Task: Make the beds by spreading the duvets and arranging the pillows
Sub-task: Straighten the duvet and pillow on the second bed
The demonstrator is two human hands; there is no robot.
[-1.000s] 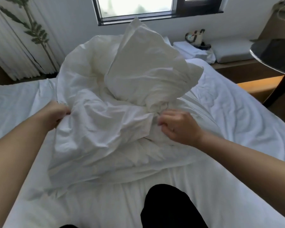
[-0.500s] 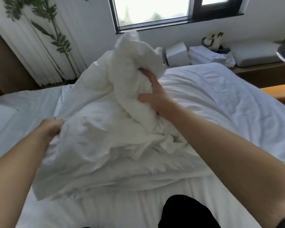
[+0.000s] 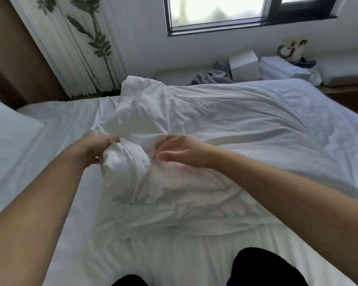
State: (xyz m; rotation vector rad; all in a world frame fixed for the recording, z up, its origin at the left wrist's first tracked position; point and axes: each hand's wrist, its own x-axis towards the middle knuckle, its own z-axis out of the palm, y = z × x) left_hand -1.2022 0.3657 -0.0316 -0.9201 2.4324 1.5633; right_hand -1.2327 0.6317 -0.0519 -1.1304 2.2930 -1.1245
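Gripping duvet [image 3: 205, 120]: left hand [image 3: 97, 148] (right hand [image 3: 183, 154] relaxed).

No writing, label, brand, number or sign can be read here. The duvet [image 3: 225, 112] on the bed [image 3: 56, 124] is plain white cloth. The white box [image 3: 244, 66] beyond the bed's far edge shows only blank faces. The small figure [image 3: 291, 51] at far right is too blurred to show any marking.

Head cam, fwd-down, close over bed [image 3: 50, 124]
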